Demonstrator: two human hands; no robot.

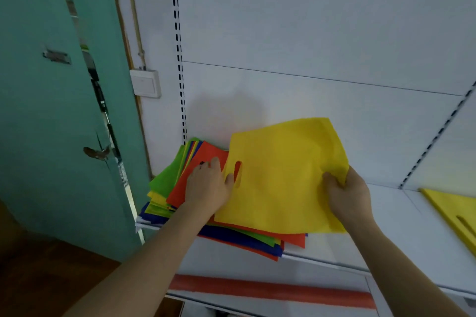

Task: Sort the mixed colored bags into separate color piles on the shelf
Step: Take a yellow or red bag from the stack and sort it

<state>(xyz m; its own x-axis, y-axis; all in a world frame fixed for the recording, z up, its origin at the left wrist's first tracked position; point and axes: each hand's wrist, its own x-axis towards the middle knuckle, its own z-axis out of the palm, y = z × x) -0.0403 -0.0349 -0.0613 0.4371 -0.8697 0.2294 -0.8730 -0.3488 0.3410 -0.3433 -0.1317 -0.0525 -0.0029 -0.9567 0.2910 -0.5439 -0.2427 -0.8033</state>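
A yellow bag (pixel 280 177) with a cut-out handle is lifted at an angle over a mixed pile of bags (pixel 170 188) at the left end of the white shelf (pixel 401 239). My right hand (pixel 347 193) grips the yellow bag's right edge. My left hand (pixel 208 185) lies on the orange bag (pixel 203 157) that tops the pile, thumb at the yellow bag's handle hole. Green, yellow and blue bags show beneath the orange one. Another yellow bag (pixel 453 206) lies flat on the shelf at the far right.
The shelf's white back panel (pixel 309 33) has slotted uprights (pixel 180 59). A teal door (pixel 51 85) stands left of the shelf, with a wall switch (pixel 145 83) beside it. A lower shelf edge with an orange strip (pixel 270 289) runs below.
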